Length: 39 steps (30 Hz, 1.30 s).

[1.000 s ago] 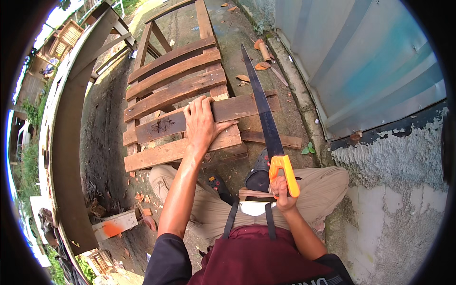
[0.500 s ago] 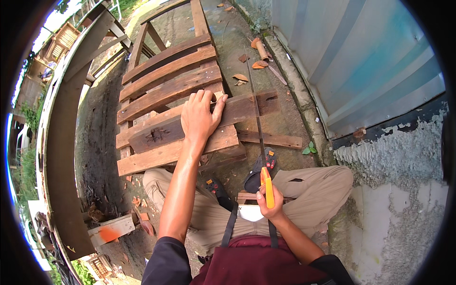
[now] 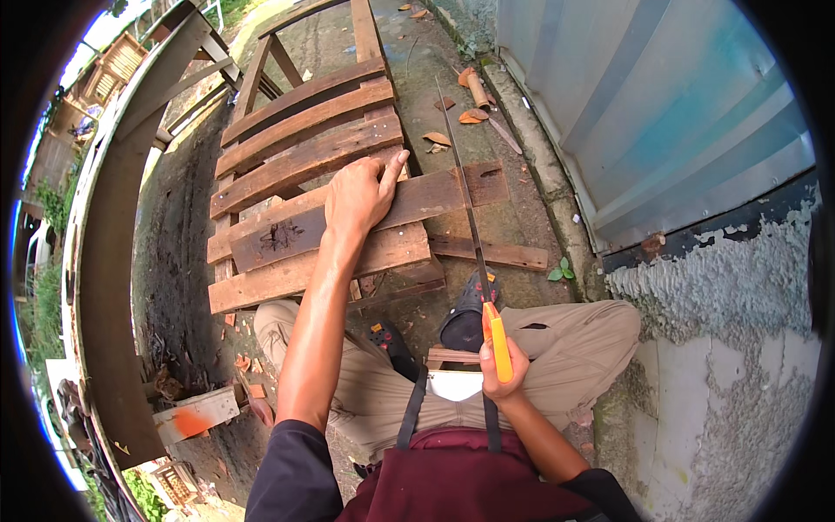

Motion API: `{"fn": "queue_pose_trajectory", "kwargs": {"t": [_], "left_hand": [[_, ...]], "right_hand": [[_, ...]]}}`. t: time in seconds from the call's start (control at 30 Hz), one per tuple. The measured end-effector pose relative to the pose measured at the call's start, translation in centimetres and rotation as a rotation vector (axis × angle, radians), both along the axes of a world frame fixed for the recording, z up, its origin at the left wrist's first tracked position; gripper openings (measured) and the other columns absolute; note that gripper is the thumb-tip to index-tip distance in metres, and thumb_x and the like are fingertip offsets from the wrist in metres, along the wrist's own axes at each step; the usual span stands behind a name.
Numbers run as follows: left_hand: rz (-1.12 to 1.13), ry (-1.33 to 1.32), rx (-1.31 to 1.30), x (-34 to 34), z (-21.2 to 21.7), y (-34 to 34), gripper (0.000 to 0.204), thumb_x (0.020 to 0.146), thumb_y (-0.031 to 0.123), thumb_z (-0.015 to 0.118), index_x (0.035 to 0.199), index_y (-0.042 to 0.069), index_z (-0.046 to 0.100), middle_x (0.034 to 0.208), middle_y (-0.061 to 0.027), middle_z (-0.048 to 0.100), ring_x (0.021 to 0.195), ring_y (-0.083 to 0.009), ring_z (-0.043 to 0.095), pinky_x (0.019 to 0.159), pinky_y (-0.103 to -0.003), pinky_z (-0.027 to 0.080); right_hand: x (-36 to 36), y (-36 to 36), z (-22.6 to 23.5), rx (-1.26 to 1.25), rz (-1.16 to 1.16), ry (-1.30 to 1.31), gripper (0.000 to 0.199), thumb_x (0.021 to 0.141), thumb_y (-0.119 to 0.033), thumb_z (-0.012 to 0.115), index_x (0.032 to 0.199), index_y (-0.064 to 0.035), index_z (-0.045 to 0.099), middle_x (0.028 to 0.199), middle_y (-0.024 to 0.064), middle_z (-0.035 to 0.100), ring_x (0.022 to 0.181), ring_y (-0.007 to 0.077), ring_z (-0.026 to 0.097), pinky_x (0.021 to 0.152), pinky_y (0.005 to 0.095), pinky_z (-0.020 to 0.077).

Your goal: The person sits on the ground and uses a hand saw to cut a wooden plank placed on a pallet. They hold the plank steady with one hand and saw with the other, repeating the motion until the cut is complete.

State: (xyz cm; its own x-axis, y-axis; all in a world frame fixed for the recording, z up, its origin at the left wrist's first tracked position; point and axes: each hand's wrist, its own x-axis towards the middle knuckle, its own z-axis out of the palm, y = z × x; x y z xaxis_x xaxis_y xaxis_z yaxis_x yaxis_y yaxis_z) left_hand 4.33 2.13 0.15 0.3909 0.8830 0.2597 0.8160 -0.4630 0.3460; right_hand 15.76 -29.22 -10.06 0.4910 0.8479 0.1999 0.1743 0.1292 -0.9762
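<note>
A dark wooden plank (image 3: 426, 197) lies slantwise across the slats of a wooden pallet-like frame (image 3: 326, 179), its right end jutting past the slats. My left hand (image 3: 358, 193) presses on the plank from above, fingers curled over its far edge and thumb pointing away from me. In my right hand (image 3: 513, 370) is the orange-yellow handle of a handsaw (image 3: 497, 344). The thin saw blade runs away from me and crosses the plank's overhanging right part. Whether its teeth have cut into the wood cannot be made out.
Below the overhang, a narrow board (image 3: 491, 251) lies on the ground near my shoe (image 3: 465, 317). At right stand a corrugated metal sheet (image 3: 661, 113) and a rough wall (image 3: 722, 304). A wooden structure (image 3: 113, 287) rises at left. Dry leaves (image 3: 437, 138) and wood scraps are scattered about.
The saw handle has shifted slightly right and toward me, tilting the blade a little more. My left hand's thumb has swung to point farther away. The view has moved slightly.
</note>
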Motion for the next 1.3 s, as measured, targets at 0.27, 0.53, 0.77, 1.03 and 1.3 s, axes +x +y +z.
{"fn": "queue_pose_trajectory", "kwargs": {"t": [0.27, 0.53, 0.77, 1.03, 1.3], "left_hand": [[0.020, 0.117, -0.109, -0.1, -0.6, 1.1, 0.071, 0.100, 0.062, 0.040, 0.116, -0.002, 0.068, 0.130, -0.0237, 0.062, 0.125, -0.0379, 0.057, 0.104, -0.060, 0.038], [0.062, 0.184, -0.208, 0.4, 0.4, 0.4, 0.062, 0.092, 0.046, 0.041, 0.109, -0.005, 0.072, 0.123, -0.0277, 0.065, 0.112, -0.0429, 0.064, 0.101, -0.050, 0.049], [0.061, 0.176, -0.171, 0.6, -0.2, 0.7, 0.060, 0.091, 0.046, 0.043, 0.099, -0.004, 0.075, 0.116, -0.0268, 0.067, 0.107, -0.0424, 0.066, 0.096, -0.050, 0.051], [0.124, 0.182, -0.199, 0.4, 0.1, 0.0, 0.053, 0.089, 0.042, 0.044, 0.113, 0.005, 0.075, 0.118, -0.0228, 0.069, 0.108, -0.0407, 0.065, 0.098, -0.048, 0.049], [0.177, 0.175, -0.242, 1.0, 0.2, -0.1, 0.052, 0.090, 0.045, 0.045, 0.109, 0.009, 0.076, 0.097, -0.0280, 0.071, 0.098, -0.0442, 0.068, 0.091, -0.050, 0.052]], "right_hand": [[-0.3, 0.4, 0.9, 0.010, 0.030, -0.058, 0.020, 0.089, -0.009, 0.069, 0.076, -0.0013, 0.056, 0.060, 0.0065, 0.055, 0.048, 0.0182, 0.056, 0.049, 0.0313, 0.0440], [0.5, -6.5, -3.0, -0.030, 0.021, -0.145, 0.014, 0.087, -0.010, 0.063, 0.087, 0.0039, 0.063, 0.064, 0.0110, 0.056, 0.051, 0.0239, 0.058, 0.052, 0.0337, 0.0477], [0.6, 2.4, 6.6, -0.046, -0.067, -0.129, 0.021, 0.089, -0.004, 0.067, 0.073, -0.0020, 0.053, 0.053, 0.0058, 0.047, 0.043, 0.0164, 0.048, 0.044, 0.0322, 0.0378], [0.1, -6.3, 0.9, -0.050, -0.009, -0.198, 0.013, 0.086, -0.008, 0.064, 0.085, 0.0046, 0.065, 0.059, 0.0098, 0.056, 0.047, 0.0216, 0.058, 0.050, 0.0320, 0.0470], [0.5, 4.5, 7.4, -0.088, -0.078, -0.071, 0.019, 0.091, -0.007, 0.066, 0.076, -0.0004, 0.056, 0.055, 0.0036, 0.049, 0.047, 0.0106, 0.046, 0.047, 0.0292, 0.0381]]}}
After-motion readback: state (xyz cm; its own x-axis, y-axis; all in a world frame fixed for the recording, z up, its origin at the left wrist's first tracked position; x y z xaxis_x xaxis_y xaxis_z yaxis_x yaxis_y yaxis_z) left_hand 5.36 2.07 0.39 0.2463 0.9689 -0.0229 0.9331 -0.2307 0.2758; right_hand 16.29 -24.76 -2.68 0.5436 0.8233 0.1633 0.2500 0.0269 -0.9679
